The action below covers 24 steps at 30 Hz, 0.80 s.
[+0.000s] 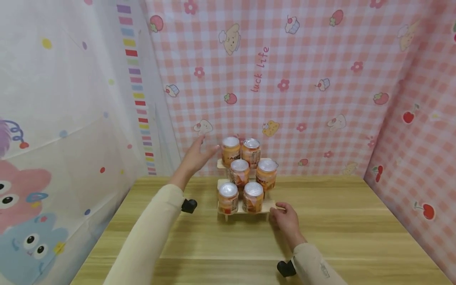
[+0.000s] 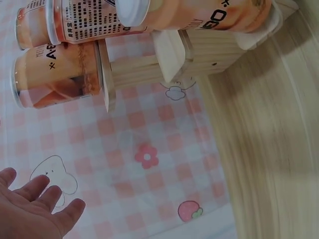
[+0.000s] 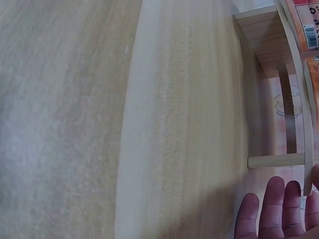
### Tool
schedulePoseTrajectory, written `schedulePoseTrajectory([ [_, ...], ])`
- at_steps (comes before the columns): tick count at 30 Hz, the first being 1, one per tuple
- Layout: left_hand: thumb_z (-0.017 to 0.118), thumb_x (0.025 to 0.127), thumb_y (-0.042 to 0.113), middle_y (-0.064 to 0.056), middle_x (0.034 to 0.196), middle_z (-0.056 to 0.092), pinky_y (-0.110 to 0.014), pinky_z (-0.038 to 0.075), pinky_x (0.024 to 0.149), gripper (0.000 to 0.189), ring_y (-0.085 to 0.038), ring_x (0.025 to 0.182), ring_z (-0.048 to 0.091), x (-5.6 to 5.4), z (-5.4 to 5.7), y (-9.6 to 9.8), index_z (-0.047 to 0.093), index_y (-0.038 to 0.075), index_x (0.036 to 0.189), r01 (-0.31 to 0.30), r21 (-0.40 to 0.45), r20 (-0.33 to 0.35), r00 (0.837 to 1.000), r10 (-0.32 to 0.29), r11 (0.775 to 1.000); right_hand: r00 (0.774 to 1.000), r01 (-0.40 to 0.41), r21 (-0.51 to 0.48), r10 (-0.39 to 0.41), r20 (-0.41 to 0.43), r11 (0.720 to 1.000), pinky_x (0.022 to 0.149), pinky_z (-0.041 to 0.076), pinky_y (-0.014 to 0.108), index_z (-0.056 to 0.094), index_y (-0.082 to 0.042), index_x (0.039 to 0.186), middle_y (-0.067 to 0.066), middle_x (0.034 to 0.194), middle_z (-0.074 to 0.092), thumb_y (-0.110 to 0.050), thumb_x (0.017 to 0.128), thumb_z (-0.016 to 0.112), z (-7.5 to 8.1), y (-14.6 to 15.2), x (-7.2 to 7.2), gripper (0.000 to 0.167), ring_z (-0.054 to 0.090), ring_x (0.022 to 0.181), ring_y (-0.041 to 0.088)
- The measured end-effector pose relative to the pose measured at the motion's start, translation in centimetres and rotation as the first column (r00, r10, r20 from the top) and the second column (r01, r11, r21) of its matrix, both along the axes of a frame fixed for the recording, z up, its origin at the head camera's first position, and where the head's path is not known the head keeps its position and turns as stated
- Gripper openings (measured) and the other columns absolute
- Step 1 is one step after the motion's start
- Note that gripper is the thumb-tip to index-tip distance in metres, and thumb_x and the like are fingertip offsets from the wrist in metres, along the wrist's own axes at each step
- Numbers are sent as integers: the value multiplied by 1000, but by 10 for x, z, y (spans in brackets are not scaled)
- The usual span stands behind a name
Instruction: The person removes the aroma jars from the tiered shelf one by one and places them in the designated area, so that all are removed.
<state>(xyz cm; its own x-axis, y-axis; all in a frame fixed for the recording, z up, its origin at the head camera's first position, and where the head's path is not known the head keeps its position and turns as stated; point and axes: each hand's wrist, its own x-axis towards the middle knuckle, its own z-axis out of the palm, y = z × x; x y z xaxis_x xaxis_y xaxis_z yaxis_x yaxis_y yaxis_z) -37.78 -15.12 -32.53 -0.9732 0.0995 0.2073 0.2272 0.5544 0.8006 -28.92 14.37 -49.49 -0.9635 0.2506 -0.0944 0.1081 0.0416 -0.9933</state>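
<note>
A stepped wooden display stand (image 1: 268, 206) carries several orange cans with silver lids, in pairs on three tiers. My left hand (image 1: 199, 156) is raised beside the top tier, left of a can (image 1: 230, 152), holding nothing. Its fingers (image 2: 32, 189) are spread in the left wrist view, apart from the stand. At the front right corner of the lowest tier, my right hand (image 1: 286, 219) grips the shelf edge between thumb and fingers. The right wrist view has its fingers (image 3: 273, 209) under the board and part of the thumb above it.
The stand is on a wood-grain table (image 1: 320, 237), close to its back edge. Behind hangs a pink checked cloth (image 1: 303, 59) with printed figures. A pale printed sheet (image 1: 71, 99) covers the left side, and more checked cloth (image 1: 420, 158) covers the right.
</note>
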Motion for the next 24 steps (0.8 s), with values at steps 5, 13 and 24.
schedulePoseTrajectory([
  [5,59,93,58,-17,159,27,-60,26,113,86,-38,144,28,-6,-3,7,21,17,159,8,17,12,1000,-8,1000,1000,7,0,-7,-18,1000,57,49,25,51,11,123,5,82,66,-6,93,66,-5,2,-3,37,62,66,11],
  [13,62,93,55,-17,157,32,-53,29,114,85,-34,144,29,-15,-7,18,26,13,157,41,74,37,998,-44,996,996,4,-23,-7,-89,1000,51,46,23,58,7,109,7,77,62,-4,89,69,-10,2,-3,26,56,60,12],
  [24,75,88,39,-17,147,43,-49,36,110,82,-34,137,38,-30,-17,32,34,12,153,78,181,40,995,-87,980,999,42,-9,-42,24,999,52,46,24,55,7,121,6,84,60,-5,92,67,-8,1,-6,34,58,63,11],
])
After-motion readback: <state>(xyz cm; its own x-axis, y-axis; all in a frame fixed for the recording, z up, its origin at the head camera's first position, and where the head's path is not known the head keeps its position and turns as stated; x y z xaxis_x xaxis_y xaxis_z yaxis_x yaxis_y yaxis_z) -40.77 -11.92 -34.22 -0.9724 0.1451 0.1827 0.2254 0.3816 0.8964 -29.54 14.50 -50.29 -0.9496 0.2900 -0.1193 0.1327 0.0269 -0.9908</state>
